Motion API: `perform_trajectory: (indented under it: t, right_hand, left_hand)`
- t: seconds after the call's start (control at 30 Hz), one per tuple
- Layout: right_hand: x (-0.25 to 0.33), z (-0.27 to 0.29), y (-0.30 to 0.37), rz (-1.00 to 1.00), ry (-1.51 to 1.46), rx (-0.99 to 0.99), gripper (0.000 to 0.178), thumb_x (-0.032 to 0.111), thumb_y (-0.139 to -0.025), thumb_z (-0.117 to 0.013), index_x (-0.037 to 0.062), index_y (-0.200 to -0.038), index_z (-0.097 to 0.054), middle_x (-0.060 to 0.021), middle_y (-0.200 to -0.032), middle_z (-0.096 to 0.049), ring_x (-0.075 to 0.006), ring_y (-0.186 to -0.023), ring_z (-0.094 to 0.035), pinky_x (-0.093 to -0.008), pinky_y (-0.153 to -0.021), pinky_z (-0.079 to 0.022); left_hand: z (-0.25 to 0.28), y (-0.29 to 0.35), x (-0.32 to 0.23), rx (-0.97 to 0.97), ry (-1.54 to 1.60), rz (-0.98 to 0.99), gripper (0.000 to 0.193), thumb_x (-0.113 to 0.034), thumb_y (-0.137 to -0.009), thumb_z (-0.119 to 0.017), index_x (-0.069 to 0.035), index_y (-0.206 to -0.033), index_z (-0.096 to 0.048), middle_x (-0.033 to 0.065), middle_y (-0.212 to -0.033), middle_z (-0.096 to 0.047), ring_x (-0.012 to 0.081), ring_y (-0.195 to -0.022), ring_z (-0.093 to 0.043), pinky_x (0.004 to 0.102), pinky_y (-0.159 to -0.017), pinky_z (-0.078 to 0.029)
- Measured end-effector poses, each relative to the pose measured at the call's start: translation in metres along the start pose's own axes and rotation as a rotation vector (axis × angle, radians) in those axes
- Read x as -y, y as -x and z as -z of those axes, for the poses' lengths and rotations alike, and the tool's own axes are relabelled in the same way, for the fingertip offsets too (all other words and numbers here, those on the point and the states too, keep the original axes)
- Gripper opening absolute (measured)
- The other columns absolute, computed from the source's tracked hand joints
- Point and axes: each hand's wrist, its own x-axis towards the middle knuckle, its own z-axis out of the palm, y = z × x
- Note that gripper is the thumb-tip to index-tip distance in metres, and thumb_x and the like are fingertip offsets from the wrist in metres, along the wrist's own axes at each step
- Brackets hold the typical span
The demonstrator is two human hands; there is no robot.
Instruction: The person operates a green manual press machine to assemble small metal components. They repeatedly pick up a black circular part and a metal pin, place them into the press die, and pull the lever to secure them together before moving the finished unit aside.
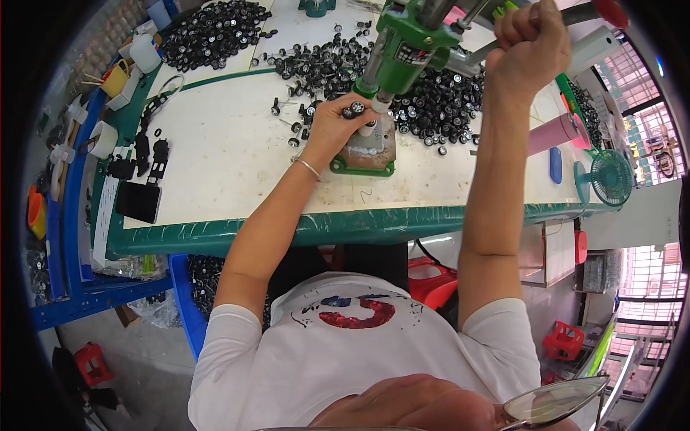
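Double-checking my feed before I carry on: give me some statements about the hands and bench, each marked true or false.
1. The right hand grips a lever with a red end. True.
2. The left hand is empty. False: it holds at least one small black wheel at the green press.
3. The flat black device lies on the bench's right side. False: it lies on the left.
4. Loose black wheels lie on both sides of the press. True.

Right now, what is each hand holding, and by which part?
The left hand holds small black wheels in its fingers, exact grip point unclear; the right hand grips the press lever, short of its red end.
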Motion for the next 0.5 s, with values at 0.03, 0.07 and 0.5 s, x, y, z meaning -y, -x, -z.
perform_trajectory:
  t: [0.03, 0.07, 0.5]
  right_hand:
    - [0.007, -0.022, 0.005, 0.055, 0.147, -0.030, 0.035, 0.017, -0.092, -0.055, 0.0146, -0.063, -0.036, 0.0070, -0.052, -0.025, -0.0037, -0.039, -0.019, -0.0222, -0.036, -0.014]
    - [0.013, -0.033, 0.009, 0.115, 0.296, -0.071, 0.035, 0.017, -0.091, -0.056, 0.0146, -0.062, -0.036, 0.0068, -0.052, -0.025, -0.0037, -0.039, -0.019, -0.0222, -0.036, -0.014]
    - [0.011, -0.026, -0.017, -0.167, 0.319, -0.058, 0.032, 0.019, -0.092, -0.055, 0.0147, -0.065, -0.037, 0.0072, -0.052, -0.027, -0.0041, -0.038, -0.021, -0.0218, -0.034, -0.015]
  left_hand:
    - [0.001, -0.001, 0.003, -0.015, 0.003, -0.046, 0.012, -0.007, -0.077, -0.075, -0.002, -0.087, -0.070, -0.0026, -0.085, -0.067, 0.0043, -0.077, -0.057, 0.0208, -0.071, -0.047]
    - [0.001, -0.001, 0.007, -0.020, 0.000, -0.089, 0.012, -0.008, -0.078, -0.075, -0.003, -0.088, -0.070, -0.0030, -0.085, -0.067, 0.0037, -0.074, -0.057, 0.0206, -0.068, -0.048]
    - [0.001, 0.001, 0.002, -0.035, 0.022, -0.107, 0.016, -0.001, -0.076, -0.074, 0.000, -0.092, -0.072, 0.0019, -0.090, -0.066, 0.0091, -0.081, -0.060, 0.0223, -0.074, -0.049]
